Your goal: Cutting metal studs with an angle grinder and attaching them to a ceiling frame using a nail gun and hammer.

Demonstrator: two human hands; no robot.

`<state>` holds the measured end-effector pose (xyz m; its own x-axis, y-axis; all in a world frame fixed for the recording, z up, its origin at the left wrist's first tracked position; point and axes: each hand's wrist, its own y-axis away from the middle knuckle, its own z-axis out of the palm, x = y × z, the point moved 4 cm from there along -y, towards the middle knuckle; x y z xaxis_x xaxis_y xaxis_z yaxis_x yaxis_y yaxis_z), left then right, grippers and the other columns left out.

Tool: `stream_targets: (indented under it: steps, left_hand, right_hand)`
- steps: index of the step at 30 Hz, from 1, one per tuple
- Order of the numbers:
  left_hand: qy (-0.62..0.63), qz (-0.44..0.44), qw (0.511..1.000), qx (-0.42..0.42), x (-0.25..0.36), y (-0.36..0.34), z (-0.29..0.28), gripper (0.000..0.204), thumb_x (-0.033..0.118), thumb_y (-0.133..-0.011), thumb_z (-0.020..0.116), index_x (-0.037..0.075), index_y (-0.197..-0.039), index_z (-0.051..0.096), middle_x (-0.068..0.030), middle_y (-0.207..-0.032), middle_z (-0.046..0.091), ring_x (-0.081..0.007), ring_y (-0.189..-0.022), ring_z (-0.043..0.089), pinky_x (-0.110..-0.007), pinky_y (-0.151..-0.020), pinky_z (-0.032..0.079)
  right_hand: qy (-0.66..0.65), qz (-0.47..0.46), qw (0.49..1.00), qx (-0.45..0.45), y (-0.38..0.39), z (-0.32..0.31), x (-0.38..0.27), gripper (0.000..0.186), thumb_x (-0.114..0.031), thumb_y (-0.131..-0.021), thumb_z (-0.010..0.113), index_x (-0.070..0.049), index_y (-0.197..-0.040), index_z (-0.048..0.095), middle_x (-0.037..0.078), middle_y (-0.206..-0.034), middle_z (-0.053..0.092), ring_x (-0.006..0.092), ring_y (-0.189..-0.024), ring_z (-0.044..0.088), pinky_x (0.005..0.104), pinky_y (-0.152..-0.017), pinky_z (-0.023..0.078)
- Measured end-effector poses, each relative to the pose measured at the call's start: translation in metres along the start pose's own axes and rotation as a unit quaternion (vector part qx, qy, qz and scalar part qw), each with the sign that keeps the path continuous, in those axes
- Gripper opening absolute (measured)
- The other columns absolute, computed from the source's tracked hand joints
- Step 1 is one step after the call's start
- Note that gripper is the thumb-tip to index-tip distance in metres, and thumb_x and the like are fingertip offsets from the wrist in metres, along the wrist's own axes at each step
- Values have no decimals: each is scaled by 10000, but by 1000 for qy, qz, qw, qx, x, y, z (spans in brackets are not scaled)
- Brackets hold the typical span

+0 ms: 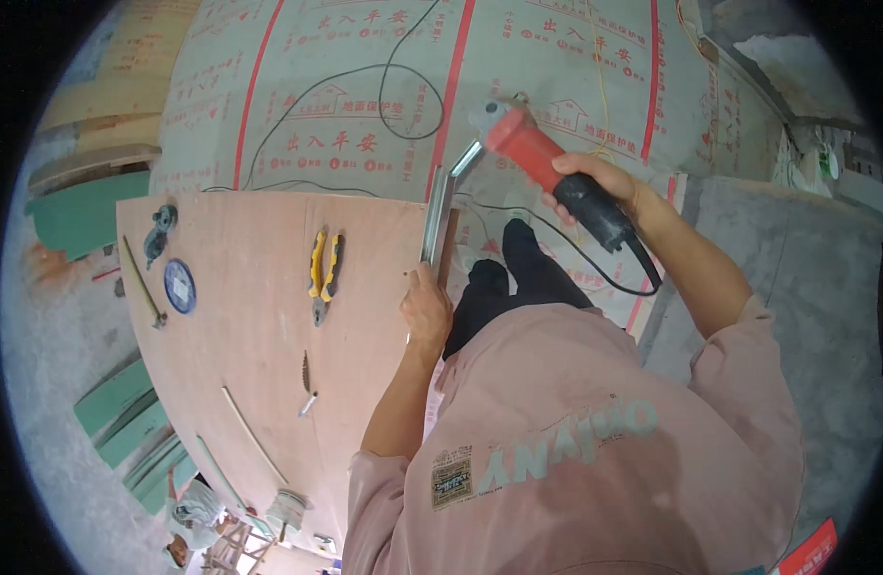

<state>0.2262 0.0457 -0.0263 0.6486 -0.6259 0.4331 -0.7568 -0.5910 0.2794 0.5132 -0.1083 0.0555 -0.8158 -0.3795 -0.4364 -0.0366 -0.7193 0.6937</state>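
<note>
My right hand (pixel 595 187) is wrapped round the black rear body of a red angle grinder (pixel 528 139), raised over the sheeted floor. The grinder's head points up and left, and its black power cord (pixel 643 273) loops down from the handle. At the right edge of the wooden board, my left hand (pixel 425 309) grips the near end of a shiny metal channel (pixel 438 225). The far part of the channel bends off to the right, close below the grinder's head. Whether the grinder touches it I cannot tell.
On the wooden board (pixel 259 355) lie yellow-and-black pliers (pixel 325 273), a blue round disc (pixel 180 286), a hammer (pixel 142 278), a grey tool (pixel 160 233) and a thin strip (pixel 255 433). A bucket (pixel 288 508) and another person (pixel 197 503) are at lower left. A cord crosses the floor sheet (pixel 346 105).
</note>
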Motion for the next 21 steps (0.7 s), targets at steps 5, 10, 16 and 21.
stream_targets:
  steps: [5, 10, 16, 21]
  left_hand:
    - [-30, -1, 1000, 6, -1, 3, 5, 353, 52, -882, 610, 38, -1213, 489, -212, -990, 605, -437, -747, 663, -524, -649, 545]
    - [-86, 25, 994, 62, 13, 5, 8, 347, 77, -894, 618, 69, -1228, 527, -142, -899, 589, -333, -672, 668, -452, -589, 553]
    - [-114, 3, 991, 73, 18, 7, 12, 374, 138, -945, 614, 108, -1307, 524, -124, -857, 580, -302, -660, 659, -434, -596, 539]
    - [-117, -12, 989, 91, 21, 7, 11, 390, 184, -946, 638, 135, -1322, 549, -109, -882, 592, -275, -675, 663, -425, -609, 529]
  right_hand:
    - [-102, 35, 991, -83, -22, 0, 25, 559, -409, -936, 618, 27, -1272, 519, 120, -884, 629, 180, -680, 642, 308, -605, 564]
    - [-125, 62, 983, -118, -41, 6, 24, 558, -416, -946, 615, 39, -1254, 519, 120, -869, 635, 186, -673, 648, 309, -596, 563]
    - [-150, 86, 981, -91, -58, 11, 22, 536, -396, -901, 689, 59, -1148, 550, 130, -845, 637, 187, -641, 653, 320, -602, 598]
    - [-160, 99, 978, -87, -59, 21, 17, 519, -408, -955, 619, 41, -1196, 518, 113, -870, 624, 162, -677, 641, 287, -583, 567]
